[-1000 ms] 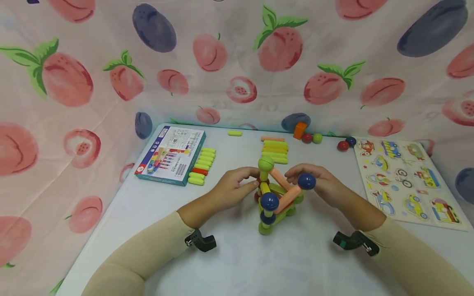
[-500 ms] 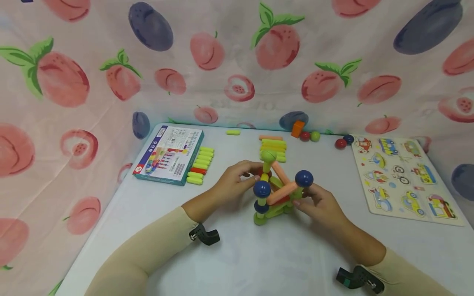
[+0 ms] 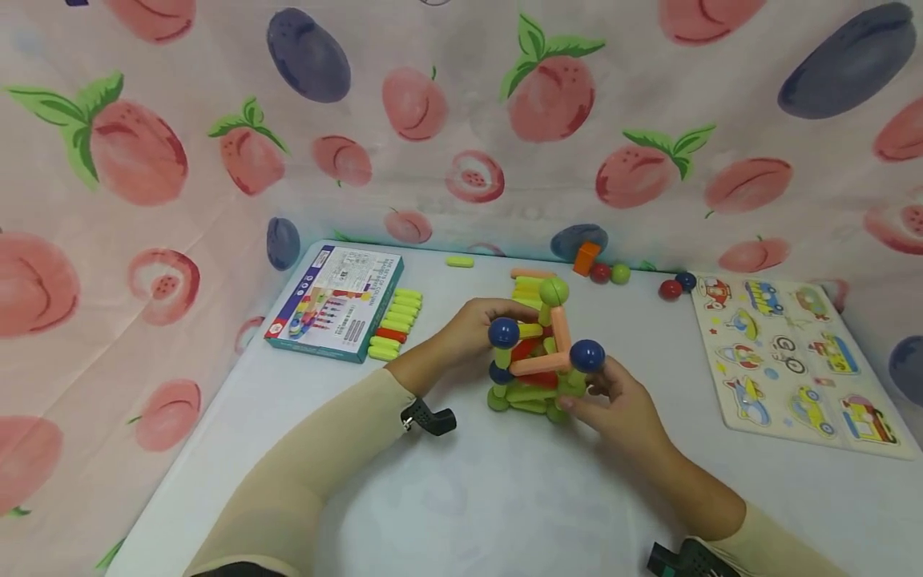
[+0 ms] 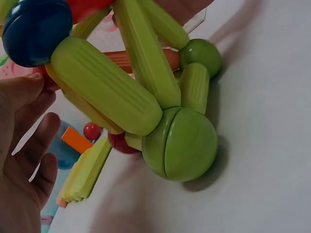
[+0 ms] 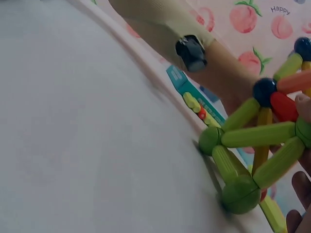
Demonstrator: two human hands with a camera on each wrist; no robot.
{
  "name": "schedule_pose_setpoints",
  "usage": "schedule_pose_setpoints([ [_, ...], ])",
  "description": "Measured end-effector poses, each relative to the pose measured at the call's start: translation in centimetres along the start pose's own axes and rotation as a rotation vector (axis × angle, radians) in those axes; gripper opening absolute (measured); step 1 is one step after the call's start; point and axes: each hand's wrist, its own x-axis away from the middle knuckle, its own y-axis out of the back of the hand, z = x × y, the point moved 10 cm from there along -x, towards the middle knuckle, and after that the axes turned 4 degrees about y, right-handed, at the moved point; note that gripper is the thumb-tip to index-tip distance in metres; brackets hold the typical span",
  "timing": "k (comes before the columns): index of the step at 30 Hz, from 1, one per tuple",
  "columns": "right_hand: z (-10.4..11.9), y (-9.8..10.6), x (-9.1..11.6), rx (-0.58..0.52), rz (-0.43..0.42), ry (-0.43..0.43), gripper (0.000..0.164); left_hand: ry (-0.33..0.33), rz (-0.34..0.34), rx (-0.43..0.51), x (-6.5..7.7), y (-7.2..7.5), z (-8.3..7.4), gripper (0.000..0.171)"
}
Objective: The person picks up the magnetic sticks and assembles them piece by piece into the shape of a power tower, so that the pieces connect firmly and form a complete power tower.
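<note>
A stick-and-ball building-toy structure [image 3: 542, 363] stands upright between my hands, its lower green balls close over the white table. It has light-green, salmon, yellow and red sticks joined by balls. On top are a green ball [image 3: 554, 291] and two blue balls. My left hand [image 3: 476, 327] holds its far left side, thumb at a red ball [image 4: 49, 83] in the left wrist view; part of its fingers is hidden behind the frame. My right hand [image 3: 620, 405] grips the lower right corner, with the thumb in front by a green ball and the fingers behind.
Behind the structure lies a row of yellow-green sticks [image 3: 528, 288]. More sticks [image 3: 395, 324] line the teal toy box [image 3: 333, 300] at left. An orange block [image 3: 586, 257] and loose balls [image 3: 619, 274] sit at the back. A picture puzzle board [image 3: 800, 365] lies right.
The structure has turned clockwise seen from above, its front blue ball swinging left and the green top ball right. My right hand has come round to the front right corner and taken hold.
</note>
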Motion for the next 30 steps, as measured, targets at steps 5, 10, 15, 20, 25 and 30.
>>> schedule_pose_setpoints([
  [5,0.2,-0.1,0.5,-0.059,0.002,-0.018,0.058,-0.025,-0.108,-0.346,-2.3,3.7,0.3,0.033],
  [10,0.7,0.1,0.4,-0.073,-0.007,0.031,0.053,0.171,-0.311,-0.801,-5.1,10.5,3.4,0.042],
  [15,0.6,0.1,0.6,-0.091,-0.008,0.048,0.051,0.267,-0.286,-1.077,-6.5,12.1,5.3,0.036],
  [20,0.7,0.2,0.5,-0.075,-0.022,0.037,0.049,0.331,-0.277,-1.103,-6.9,12.0,5.4,0.024],
  [25,0.7,0.4,0.7,-0.065,-0.03,0.02,0.047,0.373,-0.213,-0.454,-4.9,10.4,2.8,0.029],
  [30,0.7,0.5,0.8,-0.071,-0.03,0.016,0.045,0.328,-0.07,0.16,-0.9,6.4,-3.2,0.019],
])
